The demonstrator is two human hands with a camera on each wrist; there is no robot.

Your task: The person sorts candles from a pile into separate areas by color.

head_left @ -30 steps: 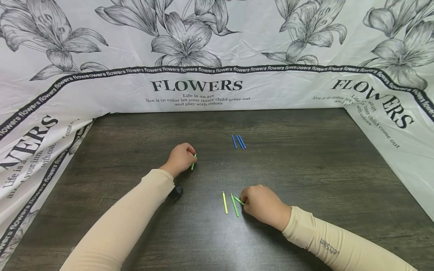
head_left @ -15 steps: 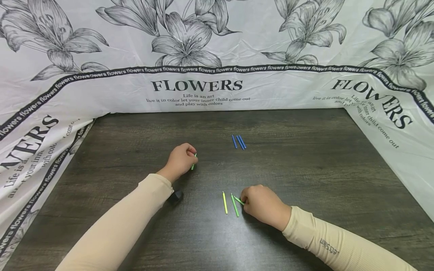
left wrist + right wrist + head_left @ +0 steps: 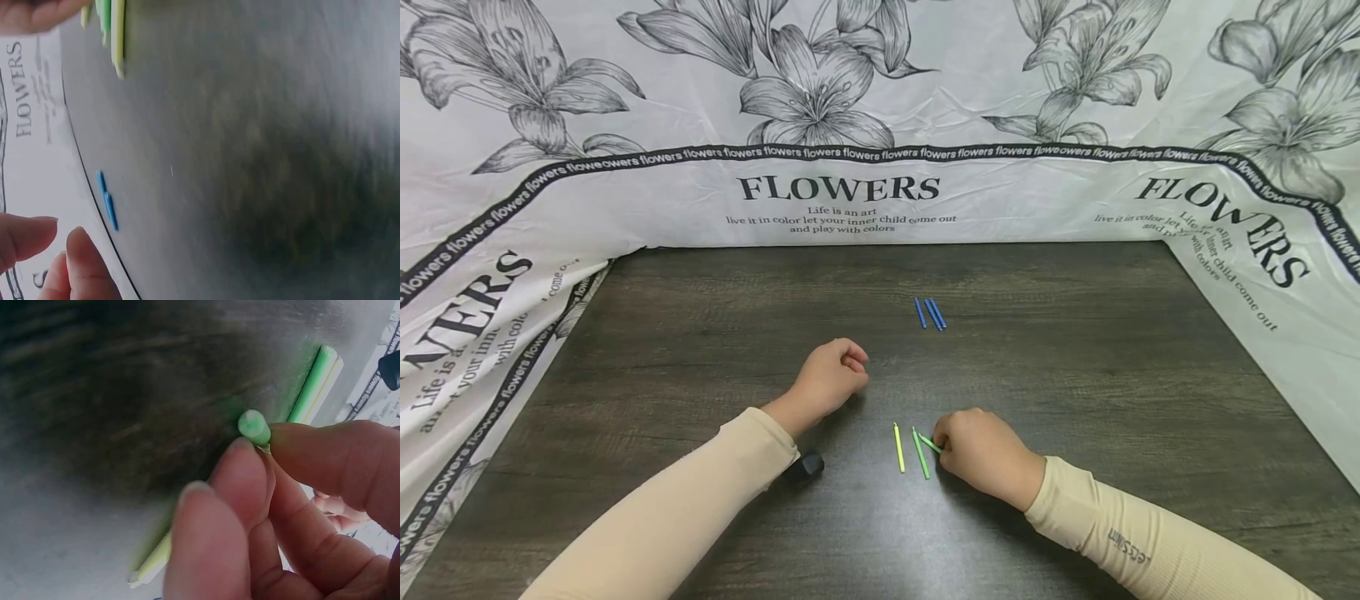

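"Head view first: what's held?"

"Right hand point(image 3: 988, 458) pinches a green stick point(image 3: 930, 444) at its nine o'clock. Past that, same bearing, lie a second green point(image 3: 921, 454), then a yellow stick point(image 3: 899, 448), on the table point(image 3: 1075, 358)."

"And the left hand point(image 3: 831, 375)?"

"Fingers loosely bent, holding nothing I can see. Three blue sticks point(image 3: 933, 314) sit at its two o'clock, well apart from it."

"Left wrist view?"

"Fingertips point(image 3: 86, 244) toward eight o'clock, a narrow gap between them. Blue sticks at their two o'clock; green and yellow ones at eleven from centre."

"Right wrist?"

"Green stick gripped, seen end-on, two o'clock from centre. Another green lies farther out that way; yellow shows at seven."
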